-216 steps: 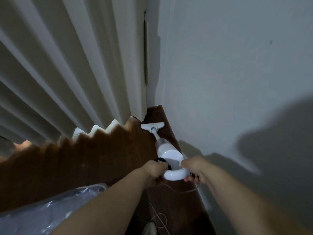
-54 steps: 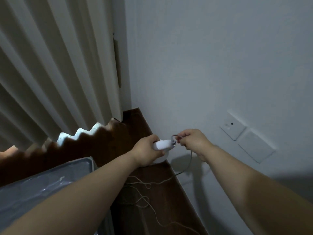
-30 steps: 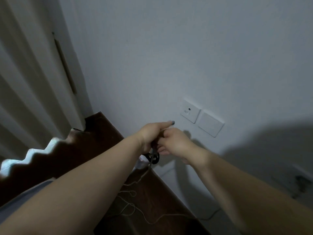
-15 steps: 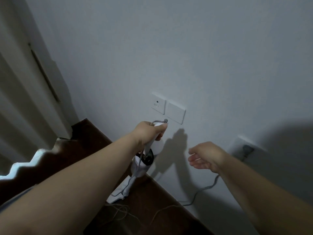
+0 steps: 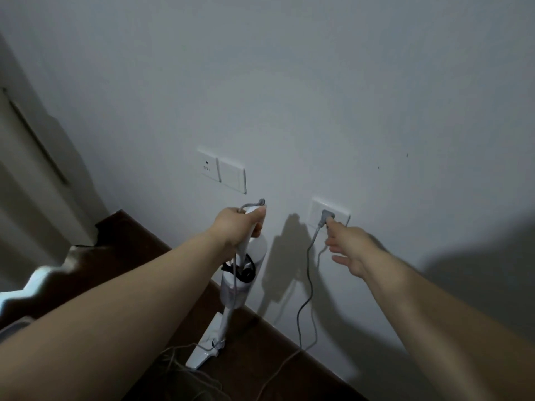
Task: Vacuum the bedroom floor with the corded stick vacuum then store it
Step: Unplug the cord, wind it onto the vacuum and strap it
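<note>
A person's left hand [image 5: 241, 225] grips the handle of a white stick vacuum [image 5: 241, 280], which stands upright against the wall with its head on the dark floor [image 5: 260, 351]. The right hand [image 5: 348, 247], fingers loosely spread and holding nothing, reaches toward the grey plug [image 5: 326, 217] seated in a low wall socket [image 5: 341, 214]. The plug lies just ahead of and above the right fingertips, its prongs pointing into the wall; the right hand is plainly the nearer. The cord [image 5: 308, 285] hangs down to the floor. Unplugging looks to be next.
</note>
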